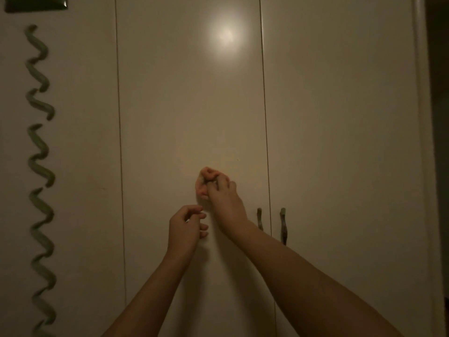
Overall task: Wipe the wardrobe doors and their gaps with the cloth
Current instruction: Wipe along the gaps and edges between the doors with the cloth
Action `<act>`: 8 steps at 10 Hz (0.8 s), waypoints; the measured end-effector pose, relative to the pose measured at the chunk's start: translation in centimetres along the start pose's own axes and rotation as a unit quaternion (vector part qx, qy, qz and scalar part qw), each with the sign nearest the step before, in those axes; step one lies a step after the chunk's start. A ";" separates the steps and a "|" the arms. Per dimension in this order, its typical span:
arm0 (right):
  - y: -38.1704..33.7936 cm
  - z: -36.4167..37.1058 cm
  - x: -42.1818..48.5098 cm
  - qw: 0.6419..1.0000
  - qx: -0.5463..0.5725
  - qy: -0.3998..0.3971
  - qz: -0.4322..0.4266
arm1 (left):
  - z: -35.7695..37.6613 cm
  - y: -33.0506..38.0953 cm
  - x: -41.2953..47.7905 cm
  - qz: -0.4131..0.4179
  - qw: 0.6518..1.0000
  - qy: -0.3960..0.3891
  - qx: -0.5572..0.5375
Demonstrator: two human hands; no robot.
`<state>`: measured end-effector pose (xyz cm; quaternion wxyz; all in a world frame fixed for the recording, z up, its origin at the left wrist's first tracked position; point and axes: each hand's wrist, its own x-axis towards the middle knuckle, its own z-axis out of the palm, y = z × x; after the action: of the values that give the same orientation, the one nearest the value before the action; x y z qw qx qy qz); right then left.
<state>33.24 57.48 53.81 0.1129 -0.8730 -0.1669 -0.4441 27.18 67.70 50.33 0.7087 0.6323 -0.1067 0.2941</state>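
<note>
While both my forearms reach up from the bottom of the view, my left hand (188,223) hangs nearest me, fingers loosely curled and pinching nothing that I can see, just short of the middle wardrobe door (192,105). Higher and closer to the panel, my right hand (222,194) is bunched, its fingers pressed together around a small pinkish cloth (206,182) that bulges out above and to the left of the knuckles, right against the door's face.

I judge the cloth soft, light and limp: it crumples into whatever shape my fist gives it, so I should keep it wadded in the palm for broad strokes and pull a thin fold over one fingertip for the narrow work. Too loose a grip and it would slide off this glossy surface.

Just to the right of my wrist stand two slim dark door handles (283,224), one on either side of the right gap (266,132). That seam and the left gap (119,132) run the full height of the doors. The panel looks smooth and slick; a bright lamp reflection (227,36) sits high on it. Farther left, a wavy green decoration (40,152) runs down the left door.
</note>
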 end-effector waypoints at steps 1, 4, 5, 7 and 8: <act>-0.3 0.4 0.5 0.999 -0.028 0.010 -0.022 | -0.3 0.4 0.4 0.009 1.000 0.002 0.002; 8.2 -5.1 1.3 0.990 0.016 0.139 0.029 | 1.6 0.8 0.7 0.007 1.000 -0.010 0.002; 11.4 -6.8 0.8 0.982 0.004 0.185 0.033 | 2.4 1.1 0.9 0.008 1.000 -0.017 0.002; 13.9 -8.6 0.8 0.968 -0.028 0.223 0.113 | 2.9 2.2 1.1 0.024 0.999 -0.027 0.005; 13.7 -8.3 1.5 0.956 0.057 0.245 0.148 | 2.5 2.5 1.4 0.026 0.999 -0.024 0.005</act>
<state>33.25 42.34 59.19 0.2649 -0.7447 -0.0279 -0.6119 27.46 65.79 53.53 0.6950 0.6397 -0.1390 0.2974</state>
